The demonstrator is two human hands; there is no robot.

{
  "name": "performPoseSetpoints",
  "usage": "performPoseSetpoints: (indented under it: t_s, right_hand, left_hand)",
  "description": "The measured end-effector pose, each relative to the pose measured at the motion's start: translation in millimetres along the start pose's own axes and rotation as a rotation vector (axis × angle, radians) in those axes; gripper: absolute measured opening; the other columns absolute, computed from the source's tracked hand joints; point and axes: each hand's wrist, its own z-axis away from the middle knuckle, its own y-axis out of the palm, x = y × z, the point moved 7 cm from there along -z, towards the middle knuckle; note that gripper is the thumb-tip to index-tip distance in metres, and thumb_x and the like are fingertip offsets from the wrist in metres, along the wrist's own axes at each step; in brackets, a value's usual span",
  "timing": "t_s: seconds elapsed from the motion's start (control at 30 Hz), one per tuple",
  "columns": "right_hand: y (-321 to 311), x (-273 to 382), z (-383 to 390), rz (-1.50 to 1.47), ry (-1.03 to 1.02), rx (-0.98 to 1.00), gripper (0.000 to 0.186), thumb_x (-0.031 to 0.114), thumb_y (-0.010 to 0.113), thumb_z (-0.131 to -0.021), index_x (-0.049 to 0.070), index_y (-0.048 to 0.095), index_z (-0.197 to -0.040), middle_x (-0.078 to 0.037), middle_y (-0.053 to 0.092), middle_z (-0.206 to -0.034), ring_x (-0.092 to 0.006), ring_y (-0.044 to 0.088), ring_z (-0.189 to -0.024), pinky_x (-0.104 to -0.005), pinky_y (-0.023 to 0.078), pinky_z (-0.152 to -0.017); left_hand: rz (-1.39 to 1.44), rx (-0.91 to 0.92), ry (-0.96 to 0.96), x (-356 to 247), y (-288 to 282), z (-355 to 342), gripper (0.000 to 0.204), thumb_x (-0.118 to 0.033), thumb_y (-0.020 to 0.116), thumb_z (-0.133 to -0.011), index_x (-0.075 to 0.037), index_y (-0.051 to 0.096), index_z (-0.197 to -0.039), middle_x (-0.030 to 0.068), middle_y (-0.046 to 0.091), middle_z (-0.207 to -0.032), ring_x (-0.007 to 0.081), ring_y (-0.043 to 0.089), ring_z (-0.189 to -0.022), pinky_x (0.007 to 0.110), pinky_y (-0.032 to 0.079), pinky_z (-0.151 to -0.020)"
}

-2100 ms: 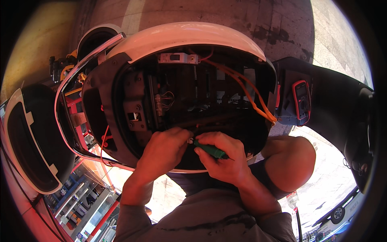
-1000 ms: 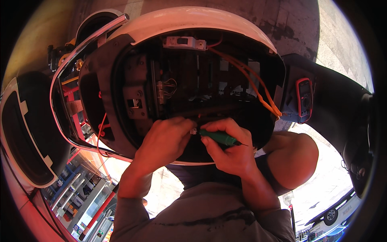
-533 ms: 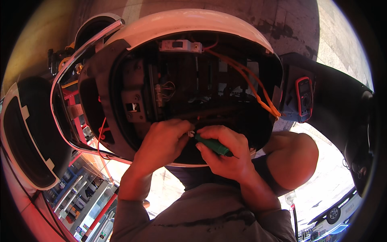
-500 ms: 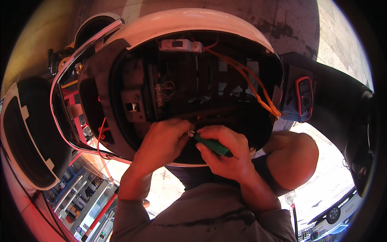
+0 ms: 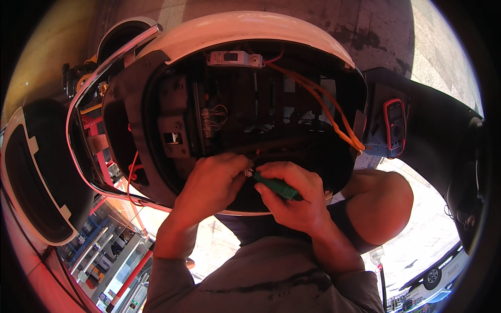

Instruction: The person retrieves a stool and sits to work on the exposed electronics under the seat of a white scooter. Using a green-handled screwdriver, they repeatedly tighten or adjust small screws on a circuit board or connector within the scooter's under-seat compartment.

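Note:
My right hand [image 5: 295, 195] is wrapped round the green handle [image 5: 279, 188] of a slim tool, whose kind I cannot make out. Its front end points left at a small whitish connector [image 5: 249, 172]. The connector is pinched in the fingertips of my left hand [image 5: 216, 182], its back turned up and hiding most of the grip. Both hands meet over the near edge of the open dark compartment [image 5: 292, 141] of a scooter-like body.
A grey circuit breaker [image 5: 235, 59] sits along the compartment's far edge. Thick orange cables [image 5: 331, 115] run down its right side. A metal bracket [image 5: 174, 136] is at the left. A red-rimmed multimeter [image 5: 395, 128] lies on the dark footboard to the right.
Almost nothing differs. Both hands keep their places, with the green tool still against the connector; the view has shifted very slightly.

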Motion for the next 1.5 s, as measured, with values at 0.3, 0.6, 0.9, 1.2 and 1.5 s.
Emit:
performPoseSetpoints:
  t_s: [0.3,0.6,0.9,1.2,1.5]
  right_hand:
    - [-1.5,-1.1,0.0,-0.025,0.022,-0.012,0.025,-0.003,0.081,-0.081,0.0,0.067,-0.102,-0.013,0.076,-0.102,-0.0187,0.075,-0.08,-0.0272,0.057,-0.069]
    - [-1.4,-2.6,-0.1,-0.016,0.05,-0.004,0.024,-0.002,0.081,-0.082,0.0,0.067,-0.101,-0.012,0.076,-0.1,-0.0185,0.075,-0.081,-0.0275,0.057,-0.071]
    - [-0.3,-1.7,-0.3,0.012,0.029,0.002,0.024,-0.002,0.081,-0.081,0.0,0.067,-0.101,-0.012,0.076,-0.098,-0.0184,0.074,-0.079,-0.0278,0.057,-0.069]
    - [0.4,-6.0,0.5,-0.019,0.112,0.028,0.025,-0.004,0.08,-0.08,0.001,0.067,-0.101,-0.011,0.075,-0.096,-0.0178,0.074,-0.079,-0.0279,0.056,-0.069]
    - [0.4,-6.5,-0.7,-0.008,0.122,0.045,0.025,-0.004,0.08,-0.079,0.001,0.067,-0.1,-0.011,0.074,-0.094,-0.017,0.073,-0.079,-0.0277,0.056,-0.069]
  left_hand:
    - [-0.017,0.009,-0.022,-1.7,-1.8,-0.4,0.02,-0.001,0.073,-0.083,-0.004,0.072,-0.102,0.0157,0.071,-0.091,0.0383,0.071,-0.083,0.044,0.055,-0.069]
    - [-0.009,0.005,0.003,-3.9,-2.1,0.1,0.016,-0.003,0.072,-0.085,-0.004,0.071,-0.101,0.0156,0.069,-0.088,0.0391,0.07,-0.081,0.046,0.054,-0.067]
    - [-0.026,0.027,-0.028,-2.4,-1.5,0.3,0.021,-0.001,0.074,-0.082,-0.004,0.073,-0.103,0.0156,0.071,-0.091,0.0389,0.071,-0.084,0.044,0.056,-0.07]
    - [-0.045,0.052,-0.025,-0.7,0.4,1.2,0.023,-0.001,0.075,-0.081,-0.005,0.074,-0.104,0.0147,0.072,-0.092,0.0382,0.071,-0.084,0.043,0.056,-0.069]
    - [-0.063,0.069,-0.011,0.3,2.1,2.3,0.023,-0.002,0.073,-0.081,-0.007,0.074,-0.104,0.0135,0.071,-0.09,0.0378,0.07,-0.081,0.043,0.055,-0.065]
